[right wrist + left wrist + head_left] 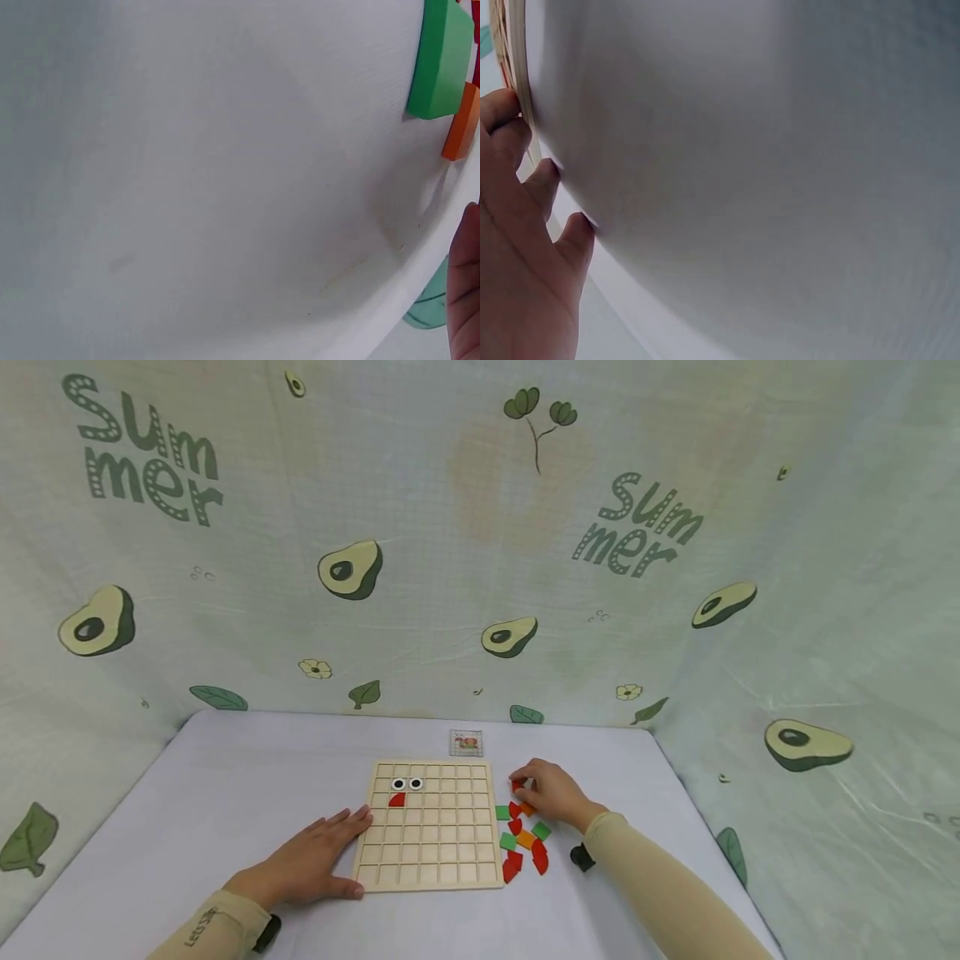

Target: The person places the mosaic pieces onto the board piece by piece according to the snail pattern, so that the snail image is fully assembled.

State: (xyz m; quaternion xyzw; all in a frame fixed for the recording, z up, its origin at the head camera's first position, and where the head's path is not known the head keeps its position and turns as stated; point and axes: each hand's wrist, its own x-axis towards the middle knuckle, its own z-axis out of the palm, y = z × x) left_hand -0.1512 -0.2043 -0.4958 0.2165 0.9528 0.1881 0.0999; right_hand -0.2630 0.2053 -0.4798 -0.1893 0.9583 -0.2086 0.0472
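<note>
A light wooden grid board (431, 835) lies on the white table. Two round eye pieces (407, 784) sit side by side in its upper left cells, and a red quarter-round piece (397, 799) sits just below them. My left hand (307, 860) rests with spread fingers along the board's left edge, its thumb at the lower left corner. Right of the board, my right hand (553, 789) pinches a red piece (517, 786) between thumb and fingers. In the right wrist view only a sliver of that hand (465, 285) shows, and the held piece is hidden.
Beside the board's right edge lie several loose pieces, among them a green square (541, 831), an orange one (526, 839) and a red rounded one (539, 857). A small picture card (467, 743) lies behind the board. Printed cloth (420, 485) hangs around the table.
</note>
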